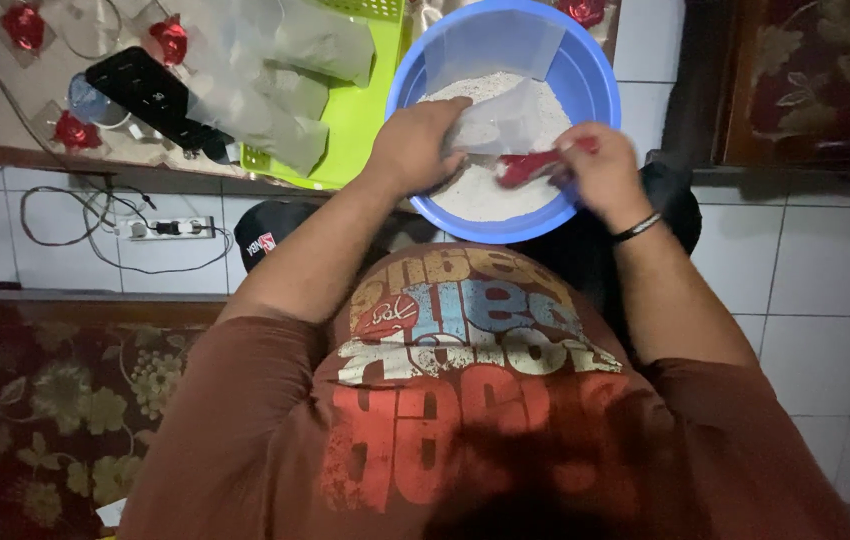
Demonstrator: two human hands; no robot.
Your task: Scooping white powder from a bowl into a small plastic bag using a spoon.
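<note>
**Over the blue basin, a bag held open for the scoop**

At upper centre of the frame, a person in a rust-brown printed shirt works over a blue basin of pale powder. Their left hand is closed around the mouth of a clear bag, apparently keeping it open just above the powder. Their right hand pinches the handle of a red scoop, its bowl aimed at the bag's mouth. Holding both over the basin seems meant to let spills fall back in. Filled bags lie at upper left on a green tray, beside a black scale. A power strip sits on the tiled floor below.
</note>
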